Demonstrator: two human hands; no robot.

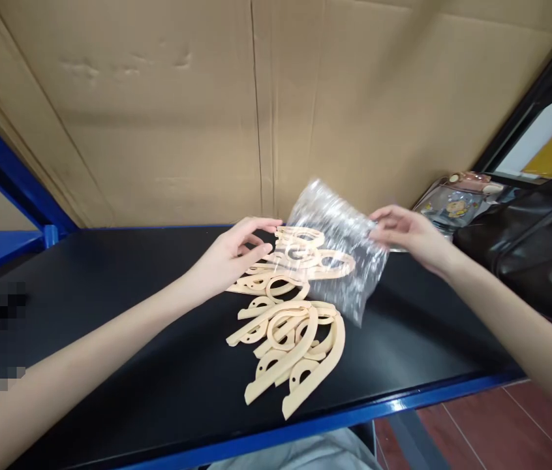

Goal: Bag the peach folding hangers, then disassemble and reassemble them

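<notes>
My right hand [406, 235] pinches the right edge of a clear plastic bag [368, 274], which is tilted and blurred by motion. My left hand [237, 251] is at the bag's left side, thumb and forefinger apart, their tips close to the ends of some beige pieces. Whether those tips touch the pieces or the bag edge, I cannot tell. The beige curved pieces, which look like folded hangers [305, 336], lie in an overlapping pile on the black table below the hands. Several more show at or through the bag; whether they are inside it is unclear.
The black tabletop [124, 281] has a blue front edge [403, 405]. Brown cardboard [168, 117] stands behind it. On the right are a dark leather-like bag [540, 248] and a clear printed pouch [457, 202]. A blue metal frame [16, 170] rises on the left.
</notes>
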